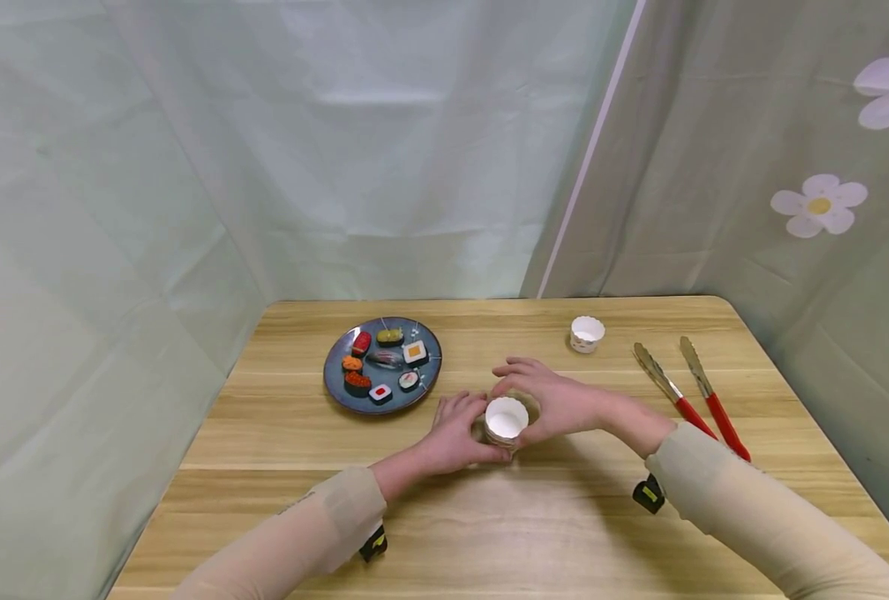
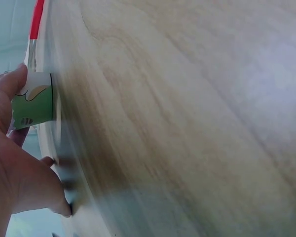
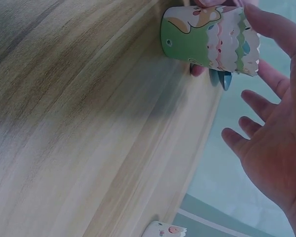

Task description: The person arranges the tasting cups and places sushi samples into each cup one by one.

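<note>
Fingers [image 1: 491, 454] of left hand [image 1: 455, 433] and right hand [image 1: 552, 404] curled round 1 cup stack [image 1: 506, 419], 1 lone cup [image 1: 587, 335] and 1 plate [image 1: 354, 403] beyond.

Head view: above the cup stack [image 1: 506, 419] and on the person's side of it, facing forward and down; far enough back to take in the tabletop [image 1: 534, 533] around the stack and the curtain [image 1: 414, 167] behind. Left wrist view: low, near the stack, rolled sideways, red-handled tongs [image 1: 720, 417] beyond it. Right wrist view: I make it likewise low, near, rolled. Both share the stack's printed wall; head shows its mouth.
</note>
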Demonstrator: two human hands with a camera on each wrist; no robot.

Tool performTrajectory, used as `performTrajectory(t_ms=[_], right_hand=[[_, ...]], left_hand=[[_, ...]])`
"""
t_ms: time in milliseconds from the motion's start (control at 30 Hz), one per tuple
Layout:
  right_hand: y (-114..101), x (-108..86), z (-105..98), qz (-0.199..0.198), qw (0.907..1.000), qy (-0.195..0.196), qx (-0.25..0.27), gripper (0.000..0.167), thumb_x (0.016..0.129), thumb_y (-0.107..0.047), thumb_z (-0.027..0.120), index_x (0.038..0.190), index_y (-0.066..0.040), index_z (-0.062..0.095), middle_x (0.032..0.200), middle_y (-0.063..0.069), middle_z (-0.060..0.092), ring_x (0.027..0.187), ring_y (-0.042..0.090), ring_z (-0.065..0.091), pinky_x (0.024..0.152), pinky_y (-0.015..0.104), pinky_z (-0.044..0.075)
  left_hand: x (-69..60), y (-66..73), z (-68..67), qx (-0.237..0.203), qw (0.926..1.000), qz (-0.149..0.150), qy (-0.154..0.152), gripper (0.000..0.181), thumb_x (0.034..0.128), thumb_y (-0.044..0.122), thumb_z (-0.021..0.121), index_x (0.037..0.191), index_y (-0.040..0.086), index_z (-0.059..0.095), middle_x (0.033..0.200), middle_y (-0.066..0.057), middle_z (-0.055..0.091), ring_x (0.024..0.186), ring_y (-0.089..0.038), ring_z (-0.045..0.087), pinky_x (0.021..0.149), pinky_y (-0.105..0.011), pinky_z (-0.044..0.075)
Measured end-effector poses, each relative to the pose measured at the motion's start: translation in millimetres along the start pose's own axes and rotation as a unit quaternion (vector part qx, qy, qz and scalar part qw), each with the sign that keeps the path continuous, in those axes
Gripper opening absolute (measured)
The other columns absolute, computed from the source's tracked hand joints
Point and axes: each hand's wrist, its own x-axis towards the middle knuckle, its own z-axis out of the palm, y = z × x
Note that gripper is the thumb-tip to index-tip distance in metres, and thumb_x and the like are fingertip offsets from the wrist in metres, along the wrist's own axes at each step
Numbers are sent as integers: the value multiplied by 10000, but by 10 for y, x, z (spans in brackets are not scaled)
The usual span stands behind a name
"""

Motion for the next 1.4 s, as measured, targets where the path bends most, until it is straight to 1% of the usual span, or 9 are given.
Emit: performTrajectory(t_ms=[200, 367, 467, 667, 800, 1000, 1133, 1333, 1400], right_hand=[[-5, 0, 9, -2, 9999, -98, -43, 673, 773, -385, 887, 1357, -212, 600, 1603, 129, 362, 1522, 405, 148, 1187, 650, 214], [2, 10, -2, 53, 9999, -111, 42, 618, 773, -360, 888, 1320, -239, 626, 1598, 120, 377, 1526, 397, 133, 1186, 658, 201], [-7, 18, -20, 71, 9999, -117, 101, 596, 769, -364, 892, 1299, -257, 640, 1599, 125, 379, 1527, 393, 123, 1181, 671, 195], [-2, 27, -38, -28, 9998, -66, -182, 595, 761, -405, 892, 1286, -274, 645, 1583, 140, 402, 1519, 416, 146, 1176, 680, 202], [-26, 30, -66, -86, 9994, -36, -337, 590, 758, -402, 889, 1282, -269, 651, 1572, 125, 423, 1519, 408, 157, 1187, 658, 203], [-58, 27, -118, -6, 10000, 76, 7, 550, 759, -371, 883, 1254, -278, 662, 1570, 108, 428, 1525, 394, 152, 1172, 691, 200], [-89, 21, -159, 80, 9997, 171, 175, 530, 763, -353, 886, 1241, -286, 665, 1574, 81, 429, 1530, 369, 149, 1180, 675, 191], [-90, 8, -202, 110, 9987, 326, 370, 531, 769, -399, 890, 1241, -298, 669, 1565, 18, 441, 1528, 357, 158, 1186, 666, 178], [-83, 0, -217, 131, 9986, 358, 370, 533, 774, -430, 886, 1244, -306, 668, 1565, -2, 440, 1532, 349, 153, 1191, 657, 174]], left_hand=[[-8, -4, 8, -20, 10000, -31, -25, 899, 757, 527, 877, 1486, 154, 507, 1600, -111, 372, 1526, -396, 135, 1217, -615, -59], [4, -21, 30, -13, 10000, -31, 19, 850, 762, 508, 879, 1454, 158, 531, 1593, -114, 383, 1526, -391, 142, 1218, -608, -67], [8, -20, 34, -18, 10000, 15, 62, 798, 762, 481, 887, 1406, 142, 560, 1579, -124, 403, 1519, -403, 161, 1217, -618, -56], [8, -5, 18, -3, 10000, -27, 37, 812, 759, 491, 888, 1414, 141, 559, 1581, -112, 405, 1521, -398, 163, 1220, -613, -52], [9, -2, 16, -40, 10000, -52, 35, 821, 759, 507, 884, 1420, 150, 554, 1583, -104, 402, 1524, -391, 157, 1222, -605, -56], [9, -16, 29, -96, 9999, 0, 51, 841, 769, 499, 881, 1454, 156, 532, 1565, -98, 425, 1520, -400, 165, 1221, -615, -45], [3, -12, 17, -133, 9999, -7, 26, 870, 783, 491, 872, 1499, 170, 497, 1553, -79, 439, 1518, -403, 166, 1219, -618, -49], [3, -10, 15, -163, 9999, -26, 27, 881, 778, 489, 876, 1510, 192, 486, 1551, -94, 451, 1517, -412, 168, 1213, -626, -59], [2, -12, 20, -208, 9998, -35, 26, 848, 778, 482, 879, 1487, 201, 508, 1561, -80, 447, 1520, -413, 159, 1208, -631, -76]])
